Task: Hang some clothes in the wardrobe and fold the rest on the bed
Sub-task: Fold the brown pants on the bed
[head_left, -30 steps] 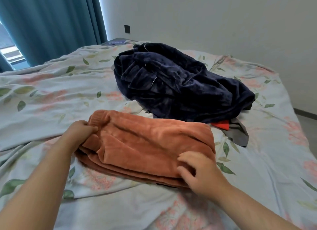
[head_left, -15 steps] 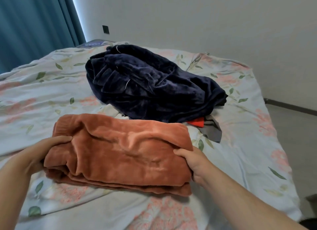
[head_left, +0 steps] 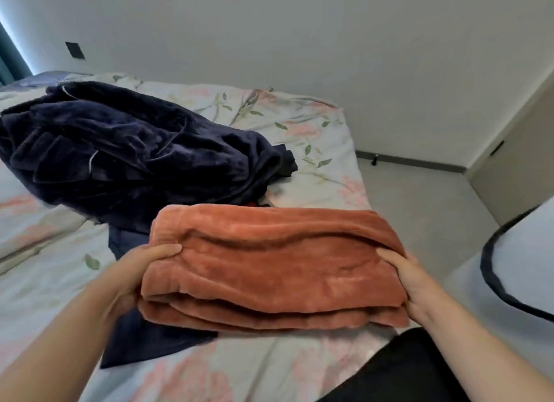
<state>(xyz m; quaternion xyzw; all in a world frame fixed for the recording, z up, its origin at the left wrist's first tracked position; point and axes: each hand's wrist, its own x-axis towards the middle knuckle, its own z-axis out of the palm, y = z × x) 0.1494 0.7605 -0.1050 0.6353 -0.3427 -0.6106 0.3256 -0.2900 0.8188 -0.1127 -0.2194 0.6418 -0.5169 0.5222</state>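
head view | folded orange garment [head_left: 269, 269] long axis runs left-right | left hand [head_left: 141, 269] and right hand [head_left: 410, 278] each clamped on one end | lifted above bed [head_left: 314, 125]

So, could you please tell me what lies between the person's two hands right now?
In the head view, the folded rust-orange fleece garment spans the whole gap: the left hand grips its left end, the right hand its right end.
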